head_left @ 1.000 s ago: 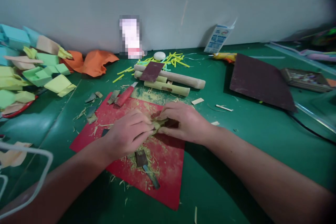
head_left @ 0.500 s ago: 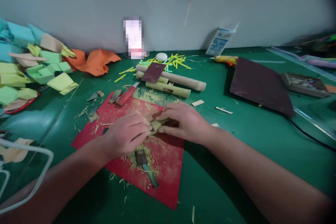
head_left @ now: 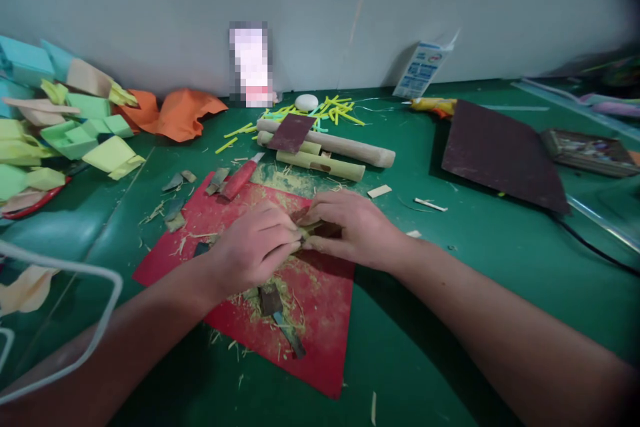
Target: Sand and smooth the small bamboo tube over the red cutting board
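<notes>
My left hand is closed in a pinch above the red mat, on what looks like a small dusty scrap of sandpaper, mostly hidden by the fingers. Facing it, my right hand grips a small piece of bamboo, largely covered by the fingers. The fingertips of both hands meet. Below them, a dark sandpaper scrap and a narrow dark strip lie among pale shavings and dust. A red-handled craft knife rests at the mat's upper edge.
Bamboo tubes lie behind the hands, with a sandpaper square on top. Large brown sandpaper stands tilted at right. Folded papers pile up at left. A phone and a carton lean against the wall.
My left hand has moved slightly right, closer to the right hand. The dusty scrap seen between the fingers is now mostly covered. The view has shifted a little.
</notes>
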A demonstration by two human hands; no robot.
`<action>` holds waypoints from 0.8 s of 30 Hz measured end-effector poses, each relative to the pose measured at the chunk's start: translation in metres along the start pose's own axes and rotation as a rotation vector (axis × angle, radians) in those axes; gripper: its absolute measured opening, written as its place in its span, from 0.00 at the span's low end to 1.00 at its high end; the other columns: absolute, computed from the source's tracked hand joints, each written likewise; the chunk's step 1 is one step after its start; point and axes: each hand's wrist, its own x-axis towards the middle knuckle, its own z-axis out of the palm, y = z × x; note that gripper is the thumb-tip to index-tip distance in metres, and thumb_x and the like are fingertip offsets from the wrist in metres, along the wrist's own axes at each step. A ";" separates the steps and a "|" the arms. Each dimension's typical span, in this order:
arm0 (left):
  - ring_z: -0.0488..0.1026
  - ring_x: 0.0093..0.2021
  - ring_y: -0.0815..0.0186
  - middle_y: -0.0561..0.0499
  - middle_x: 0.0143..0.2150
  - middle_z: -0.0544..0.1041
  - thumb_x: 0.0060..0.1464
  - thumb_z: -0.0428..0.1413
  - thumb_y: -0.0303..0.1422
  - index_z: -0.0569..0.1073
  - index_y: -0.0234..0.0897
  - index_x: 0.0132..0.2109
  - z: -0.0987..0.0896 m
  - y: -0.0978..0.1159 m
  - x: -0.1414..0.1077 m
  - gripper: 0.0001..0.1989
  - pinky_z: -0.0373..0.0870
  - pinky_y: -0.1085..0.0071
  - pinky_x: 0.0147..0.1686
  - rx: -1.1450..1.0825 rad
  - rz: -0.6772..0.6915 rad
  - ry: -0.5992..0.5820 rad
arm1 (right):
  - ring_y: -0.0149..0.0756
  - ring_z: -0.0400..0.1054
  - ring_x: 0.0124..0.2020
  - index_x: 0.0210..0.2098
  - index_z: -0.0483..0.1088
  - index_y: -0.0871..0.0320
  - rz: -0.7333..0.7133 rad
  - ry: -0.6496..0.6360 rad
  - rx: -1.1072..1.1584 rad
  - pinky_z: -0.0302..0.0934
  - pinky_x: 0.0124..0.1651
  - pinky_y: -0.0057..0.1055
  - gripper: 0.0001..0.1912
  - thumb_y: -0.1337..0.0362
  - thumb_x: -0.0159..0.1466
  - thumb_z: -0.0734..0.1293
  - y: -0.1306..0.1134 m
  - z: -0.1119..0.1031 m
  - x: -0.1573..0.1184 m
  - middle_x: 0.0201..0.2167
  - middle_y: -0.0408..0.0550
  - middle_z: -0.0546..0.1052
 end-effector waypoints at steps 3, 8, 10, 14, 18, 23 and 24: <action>0.73 0.37 0.63 0.45 0.37 0.78 0.61 0.54 0.25 0.75 0.34 0.41 -0.001 0.000 -0.001 0.05 0.74 0.64 0.37 0.003 0.004 -0.010 | 0.37 0.71 0.38 0.39 0.75 0.58 -0.001 0.001 0.002 0.57 0.40 0.32 0.12 0.55 0.63 0.70 0.000 0.000 0.000 0.37 0.47 0.77; 0.73 0.36 0.64 0.45 0.36 0.78 0.61 0.54 0.24 0.75 0.34 0.38 0.001 -0.002 0.001 0.05 0.73 0.65 0.37 0.024 -0.047 0.001 | 0.38 0.71 0.39 0.40 0.75 0.58 -0.006 -0.002 -0.002 0.58 0.41 0.32 0.12 0.56 0.63 0.70 0.000 0.000 0.001 0.37 0.49 0.77; 0.74 0.36 0.63 0.45 0.35 0.78 0.61 0.54 0.25 0.75 0.33 0.36 0.003 -0.004 0.003 0.06 0.73 0.65 0.36 -0.002 -0.037 0.007 | 0.38 0.71 0.40 0.40 0.75 0.59 -0.014 0.004 0.000 0.58 0.41 0.33 0.13 0.55 0.63 0.70 0.001 0.000 0.001 0.37 0.49 0.77; 0.73 0.36 0.64 0.45 0.37 0.78 0.61 0.54 0.25 0.76 0.34 0.39 -0.001 -0.003 -0.003 0.05 0.73 0.66 0.37 0.012 -0.030 0.003 | 0.37 0.71 0.39 0.40 0.75 0.56 -0.029 0.005 0.012 0.58 0.40 0.32 0.12 0.54 0.63 0.69 0.004 0.001 0.001 0.37 0.48 0.78; 0.74 0.37 0.63 0.45 0.37 0.78 0.60 0.55 0.24 0.75 0.34 0.38 -0.002 0.000 -0.003 0.05 0.73 0.65 0.38 0.036 -0.050 0.019 | 0.37 0.71 0.39 0.41 0.75 0.57 -0.022 -0.002 0.011 0.58 0.41 0.32 0.13 0.54 0.64 0.69 0.004 0.000 0.002 0.37 0.48 0.77; 0.75 0.38 0.62 0.45 0.37 0.78 0.62 0.54 0.26 0.75 0.35 0.38 0.008 0.000 0.009 0.05 0.74 0.64 0.38 0.008 -0.032 0.017 | 0.40 0.70 0.42 0.43 0.74 0.58 -0.034 0.001 -0.035 0.61 0.44 0.35 0.14 0.56 0.61 0.71 0.000 0.001 -0.001 0.40 0.51 0.76; 0.75 0.38 0.63 0.45 0.38 0.78 0.62 0.54 0.26 0.75 0.35 0.39 0.009 0.000 0.010 0.05 0.75 0.64 0.38 0.015 -0.026 0.015 | 0.41 0.70 0.42 0.43 0.74 0.58 -0.047 0.009 -0.054 0.61 0.44 0.36 0.15 0.57 0.60 0.71 -0.001 0.001 -0.002 0.42 0.51 0.76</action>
